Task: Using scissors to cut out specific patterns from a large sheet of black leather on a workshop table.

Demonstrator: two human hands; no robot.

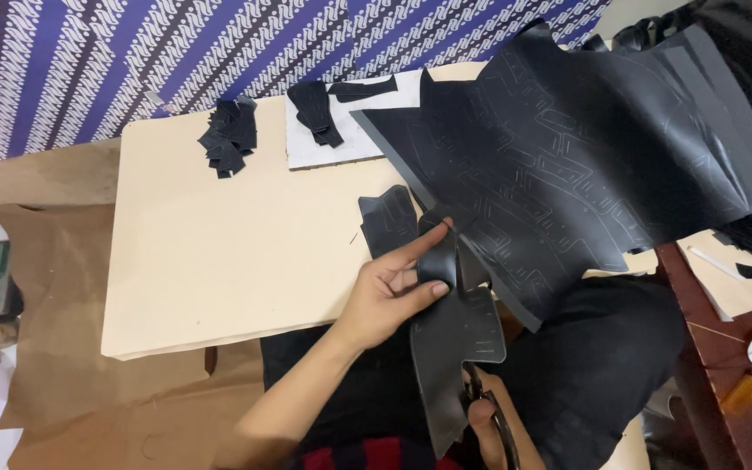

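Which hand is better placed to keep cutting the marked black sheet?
Probably the right hand: it already holds the scissors under the black sheet. The left hand is busy pinching the sheet's partly cut flap.

I see a cream board (219, 252) lying as the tabletop across the middle of the frame. Near its upper edge sits a heap of small black offcuts (231, 135), and just right of it a white card (341, 139) carrying more black pieces (315, 111). A blue and white patterned cloth (176, 52) fills the upper left. Brown paper (54, 365) covers the lower left.
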